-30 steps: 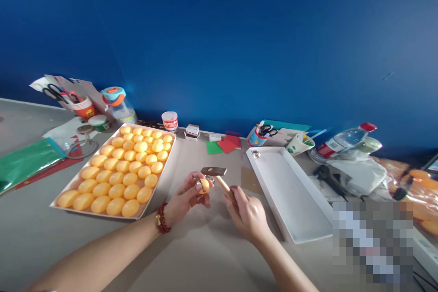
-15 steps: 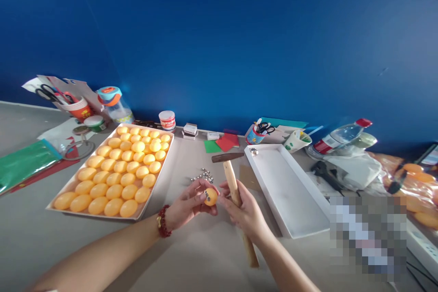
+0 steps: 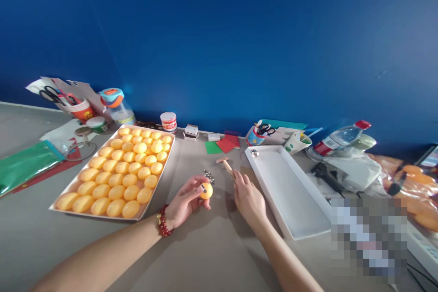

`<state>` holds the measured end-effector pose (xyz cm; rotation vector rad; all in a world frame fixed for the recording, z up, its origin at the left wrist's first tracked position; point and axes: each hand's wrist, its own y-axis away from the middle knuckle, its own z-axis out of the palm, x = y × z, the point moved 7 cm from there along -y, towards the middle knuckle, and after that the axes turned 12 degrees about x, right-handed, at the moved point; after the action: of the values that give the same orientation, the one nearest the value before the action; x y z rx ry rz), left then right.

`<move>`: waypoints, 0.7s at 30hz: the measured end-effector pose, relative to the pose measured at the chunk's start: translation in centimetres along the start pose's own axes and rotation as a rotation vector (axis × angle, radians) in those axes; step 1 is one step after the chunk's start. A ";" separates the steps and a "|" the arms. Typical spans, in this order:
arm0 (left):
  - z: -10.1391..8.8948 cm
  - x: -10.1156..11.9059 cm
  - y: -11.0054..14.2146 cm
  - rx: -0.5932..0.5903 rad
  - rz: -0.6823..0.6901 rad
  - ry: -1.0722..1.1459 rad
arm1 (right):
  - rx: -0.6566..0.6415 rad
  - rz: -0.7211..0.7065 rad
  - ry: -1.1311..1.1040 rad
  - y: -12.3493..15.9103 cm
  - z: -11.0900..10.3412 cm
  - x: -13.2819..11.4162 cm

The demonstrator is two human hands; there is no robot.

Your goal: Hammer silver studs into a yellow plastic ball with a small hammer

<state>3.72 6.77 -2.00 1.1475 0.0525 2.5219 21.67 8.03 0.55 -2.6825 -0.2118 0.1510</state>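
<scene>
My left hand (image 3: 186, 203) pinches an orange ping-pong ball (image 3: 206, 191) between thumb and fingers, above the table. Small dark bits show on the ball beside my thumb; I cannot make out what they are. Just beyond it, several small shiny metal balls (image 3: 208, 176) lie on the grey table. My right hand (image 3: 249, 198) is closed over the wooden handle of a hammer (image 3: 226, 164), low at the tabletop, its head pointing away from me. The lower end of the handle is hidden under my palm.
On the left stands a shallow box (image 3: 148, 212) full of orange balls. A long white tray (image 3: 294, 191) at right has shiny metal pieces (image 3: 254, 153) in its far corner. Behind are a pen cup (image 3: 256, 137), coloured paper (image 3: 227, 143), a jar (image 3: 169, 122) and a bottle (image 3: 338, 140).
The hammer has gone from upright in my right hand down to the tabletop. My hands have moved apart. The ball stays in my left hand, turned a little.
</scene>
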 end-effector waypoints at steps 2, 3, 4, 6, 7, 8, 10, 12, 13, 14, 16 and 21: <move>0.0 0.2 0.1 0.006 0.014 0.005 | 0.005 -0.051 0.068 -0.2 0.1 -0.2; 0.1 0.2 0.1 0.006 0.023 0.008 | 0.012 -0.066 0.082 -0.3 0.0 -0.3; 0.0 0.3 0.1 0.009 0.034 0.009 | 0.027 -0.074 0.081 -0.4 -0.2 -0.3; -0.1 0.4 0.0 0.018 0.055 0.001 | 0.077 -0.072 0.012 -0.7 -1.2 -0.5; -0.2 0.4 0.0 0.025 0.065 -0.011 | 0.108 -0.074 -0.061 -0.8 -1.9 -0.8; -0.3 0.4 0.0 0.030 0.074 -0.031 | 0.136 -0.074 -0.164 -0.8 -2.6 -1.2; -0.2 0.3 0.0 0.028 0.095 -0.083 | 0.143 -0.100 -0.465 -0.5 -3.9 -2.6; 0.0 0.3 0.1 0.010 0.125 -0.134 | 0.101 -0.055 -0.783 0.0 -4.7 -3.8; 0.1 0.3 0.2 0.001 0.144 -0.154 | 0.063 -0.032 -0.902 0.3 -4.9 -4.4; 0.2 0.4 0.3 -0.006 0.161 -0.170 | 0.028 -0.008 -0.982 0.5 -4.9 -5.0; 0.3 0.4 0.3 -0.008 0.196 -0.198 | 0.007 0.035 -1.082 0.8 -4.9 -5.7; 0.5 0.4 0.3 -0.041 0.249 -0.222 | -0.029 0.110 -1.178 0.9 -3.8 -5.7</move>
<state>3.74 6.56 -1.36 1.4899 -0.2115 2.5713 16.73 4.59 4.00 -2.2795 -0.3990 1.7320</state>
